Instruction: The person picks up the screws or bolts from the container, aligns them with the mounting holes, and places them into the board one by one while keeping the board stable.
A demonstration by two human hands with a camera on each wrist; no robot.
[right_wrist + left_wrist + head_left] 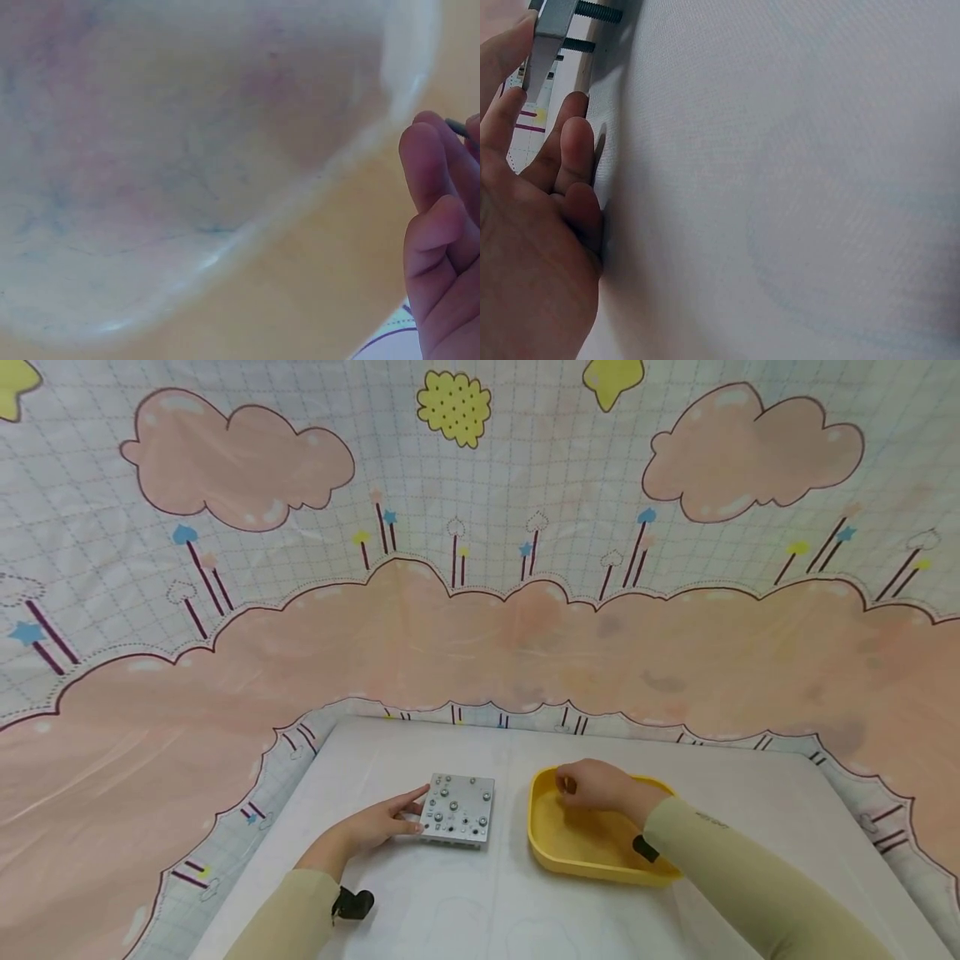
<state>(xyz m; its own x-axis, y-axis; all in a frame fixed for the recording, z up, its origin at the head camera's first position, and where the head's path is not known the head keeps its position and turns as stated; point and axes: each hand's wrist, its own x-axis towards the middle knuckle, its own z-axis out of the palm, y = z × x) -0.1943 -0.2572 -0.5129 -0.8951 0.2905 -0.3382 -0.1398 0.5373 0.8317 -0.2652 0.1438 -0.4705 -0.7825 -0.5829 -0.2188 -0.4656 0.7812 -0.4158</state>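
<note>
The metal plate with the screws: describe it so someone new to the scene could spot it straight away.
Start at the white table in front of the pink cloud backdrop. Left of the yellow tray, where the right hand reaches, lies a small square grey metal plate, the left hand touching its left edge. It is the only metallic thing there, dotted with holes and screw heads.

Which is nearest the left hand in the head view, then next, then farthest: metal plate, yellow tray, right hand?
1. Metal plate: touching the left hand's fingertips, just to its right.
2. Yellow tray: farther right, past the plate.
3. Right hand: inside the tray, near its far-left corner; close to the tray's near edge, so nearly tied.
</note>
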